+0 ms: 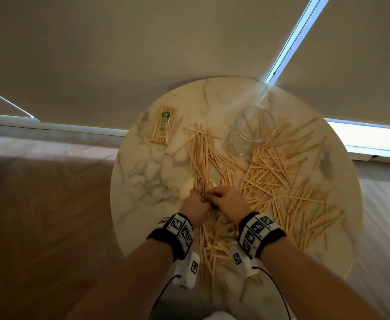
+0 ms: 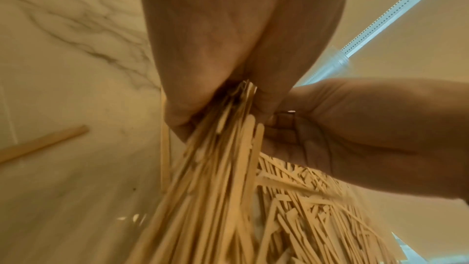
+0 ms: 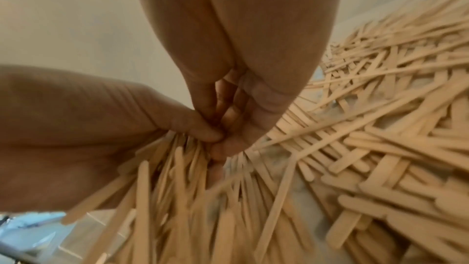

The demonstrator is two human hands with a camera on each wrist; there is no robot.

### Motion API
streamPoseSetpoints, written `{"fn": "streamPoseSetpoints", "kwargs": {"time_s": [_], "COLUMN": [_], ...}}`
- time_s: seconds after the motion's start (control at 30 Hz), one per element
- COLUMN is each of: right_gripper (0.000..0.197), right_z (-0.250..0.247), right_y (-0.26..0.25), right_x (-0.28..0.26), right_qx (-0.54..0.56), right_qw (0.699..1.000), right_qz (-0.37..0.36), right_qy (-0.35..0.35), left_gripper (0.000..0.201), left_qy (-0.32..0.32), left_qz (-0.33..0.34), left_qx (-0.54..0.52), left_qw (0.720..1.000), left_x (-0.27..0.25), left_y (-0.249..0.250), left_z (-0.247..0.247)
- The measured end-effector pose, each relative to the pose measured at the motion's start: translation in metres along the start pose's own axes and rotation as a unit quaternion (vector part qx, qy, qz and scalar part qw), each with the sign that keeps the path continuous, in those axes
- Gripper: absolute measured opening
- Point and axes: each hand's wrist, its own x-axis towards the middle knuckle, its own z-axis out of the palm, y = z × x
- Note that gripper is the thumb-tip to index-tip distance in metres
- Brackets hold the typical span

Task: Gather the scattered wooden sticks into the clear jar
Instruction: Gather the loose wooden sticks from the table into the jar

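Observation:
Pale wooden sticks (image 1: 279, 172) lie scattered over a round marble table (image 1: 143, 181). The clear jar (image 1: 247, 132) stands at the far middle of the table, among the sticks. Near the front edge my left hand (image 1: 196, 203) grips a bundle of sticks (image 1: 202, 167) that fans out away from me. The left wrist view shows the bundle (image 2: 228, 158) squeezed between thumb and fingers. My right hand (image 1: 224, 200) is right beside it, its curled fingers (image 3: 228, 111) closing on the side of the same bundle (image 3: 177, 168) next to the left thumb.
A sealed packet of sticks (image 1: 164, 124) lies at the far left of the table. More loose sticks (image 1: 214, 245) lie under and between my wrists. Beige blinds hang behind the table, and the floor lies to the left.

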Motion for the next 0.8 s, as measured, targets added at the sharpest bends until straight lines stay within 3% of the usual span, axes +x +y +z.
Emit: {"fn": "streamPoseSetpoints", "kwargs": {"time_s": [0.1,0.2,0.27,0.43,0.5,0.57,0.63,0.73,0.8], "right_gripper": [0.015,0.017,0.018,0.027,0.033,0.044,0.049,0.031,0.024], "right_z": [-0.004,-0.010,-0.015,-0.012,-0.013,-0.020,-0.026,-0.027,-0.034], "right_y": [-0.001,-0.002,-0.003,-0.009,-0.013,-0.019,-0.024,-0.024,-0.016], "right_x": [-0.008,-0.015,-0.018,-0.025,-0.032,-0.040,-0.048,-0.059,-0.063], "right_qx": [-0.038,-0.128,-0.107,-0.056,-0.064,-0.163,-0.269,-0.376,-0.392], "right_qw": [0.999,0.988,0.989,0.998,0.997,0.985,0.960,0.916,0.908], "right_qz": [-0.012,-0.039,-0.050,-0.030,-0.031,-0.055,-0.077,-0.096,-0.108], "right_qy": [0.016,0.075,0.093,0.002,0.007,0.019,-0.024,-0.102,-0.097], "left_gripper": [0.032,0.031,0.033,0.029,0.029,0.026,0.020,0.009,0.006], "left_qy": [-0.001,0.022,0.034,0.061,0.069,0.080,0.099,0.104,0.108], "left_qz": [0.011,0.029,0.037,0.052,0.064,0.083,0.100,0.110,0.114], "left_qx": [-0.004,-0.022,-0.031,-0.121,-0.139,-0.158,-0.174,-0.201,-0.217], "left_qw": [1.000,0.999,0.998,0.989,0.986,0.981,0.975,0.968,0.963], "left_x": [-0.004,-0.007,-0.009,-0.015,-0.018,-0.021,-0.022,-0.018,-0.016], "left_y": [-0.001,-0.006,-0.012,-0.019,-0.018,-0.016,-0.013,-0.010,-0.008], "left_z": [0.006,0.008,0.007,0.007,0.009,0.009,0.008,0.009,0.008]}}
